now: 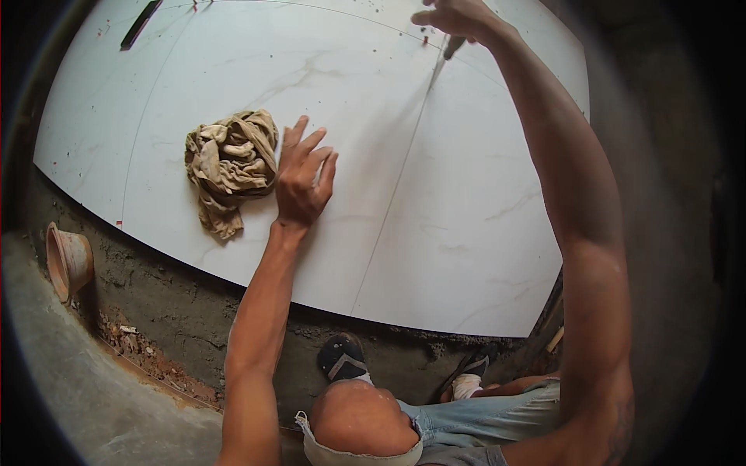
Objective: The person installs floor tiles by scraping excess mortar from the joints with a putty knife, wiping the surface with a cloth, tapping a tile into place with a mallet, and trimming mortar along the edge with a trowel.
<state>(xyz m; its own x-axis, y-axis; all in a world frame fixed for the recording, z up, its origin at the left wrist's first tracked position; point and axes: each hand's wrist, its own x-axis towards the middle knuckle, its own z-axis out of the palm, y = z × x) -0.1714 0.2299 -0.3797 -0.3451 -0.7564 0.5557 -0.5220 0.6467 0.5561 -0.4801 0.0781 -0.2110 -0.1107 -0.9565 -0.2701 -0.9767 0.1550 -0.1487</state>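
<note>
My left hand (303, 177) rests on the white marbled tiles (311, 248) with its fingers apart and nothing in them. Just left of it lies a crumpled brown rag (231, 167). At the far right, my right hand (460, 19) grips a thin-bladed tool (443, 65) with a dark handle; some fingers stretch out to the left. The pale blade points down toward me and lies along the joint (397, 189) between two tiles. Blade and tip are blurred, so I cannot tell the tool's exact kind.
A dark bar (141, 24) lies on the tiles at the far left. Small red bits (119, 224) sit at the joints. Below the tile edge are rough grey mortar (163, 283), an orange-brown pot (68, 261) on its side, rubble (148, 353) and my shod foot (342, 357).
</note>
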